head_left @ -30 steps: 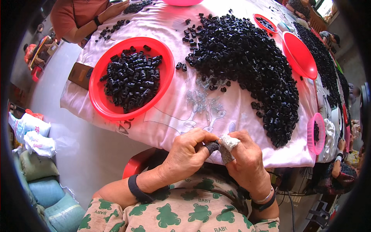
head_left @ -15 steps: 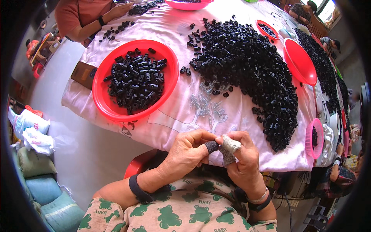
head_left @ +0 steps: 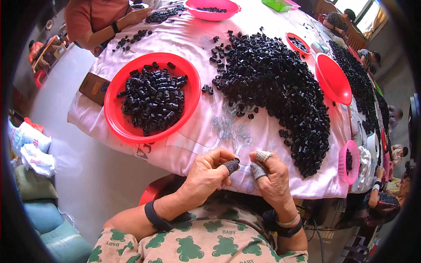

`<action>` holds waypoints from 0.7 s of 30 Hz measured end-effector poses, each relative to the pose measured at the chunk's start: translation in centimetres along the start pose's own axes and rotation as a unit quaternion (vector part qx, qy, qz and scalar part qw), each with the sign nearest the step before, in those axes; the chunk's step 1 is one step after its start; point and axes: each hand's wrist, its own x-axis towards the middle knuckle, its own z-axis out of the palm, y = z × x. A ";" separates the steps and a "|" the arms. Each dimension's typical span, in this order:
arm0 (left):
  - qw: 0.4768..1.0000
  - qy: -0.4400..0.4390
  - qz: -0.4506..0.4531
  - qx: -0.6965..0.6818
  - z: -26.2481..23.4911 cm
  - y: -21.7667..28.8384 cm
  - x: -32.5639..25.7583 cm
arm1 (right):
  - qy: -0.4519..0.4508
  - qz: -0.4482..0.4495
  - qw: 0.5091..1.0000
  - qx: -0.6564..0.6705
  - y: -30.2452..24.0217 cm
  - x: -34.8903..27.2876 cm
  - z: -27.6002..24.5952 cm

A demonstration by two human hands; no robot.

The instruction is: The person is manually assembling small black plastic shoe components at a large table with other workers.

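My left hand (head_left: 206, 173) pinches a small black plastic piece (head_left: 237, 160) between its thumb and index finger; a dark wrap covers the thumb. To its right, my right hand (head_left: 272, 177) is a little apart, with nothing seen between its thumb and index finger, both covered in light grey cloth. Just beyond the hands lies a cluster of small metal springs (head_left: 226, 124) on the pink-white cloth. A large heap of black plastic pieces (head_left: 274, 79) curves from the far middle to the right. On the left, a red basin (head_left: 193, 107) holds several black cylindrical pieces (head_left: 153, 101).
A brown phone-like object (head_left: 93, 88) lies beside the basin. At right stand a tilted red bowl (head_left: 333, 81) and a pink basket (head_left: 349, 162). Across the table a person's hand (head_left: 138, 16) works near more pieces. Stuffed sacks (head_left: 41, 215) line the floor at left.
My hands have drawn apart; they were together at the fingertips. The black piece now shows in my left fingers. The whole view has shifted slightly.
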 end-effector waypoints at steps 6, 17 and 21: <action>1.000 0.008 -0.016 -0.006 0.1 0.1 -0.1 | -0.045 0.038 0.998 0.004 -0.3 1.5 -1.1; 1.000 0.014 -0.012 0.016 0.4 0.2 0.1 | -0.020 -0.113 0.974 -0.197 0.3 8.6 -2.0; 0.999 0.005 -0.019 0.029 0.3 0.5 0.0 | -0.064 -0.145 0.955 -0.250 1.2 9.9 -0.9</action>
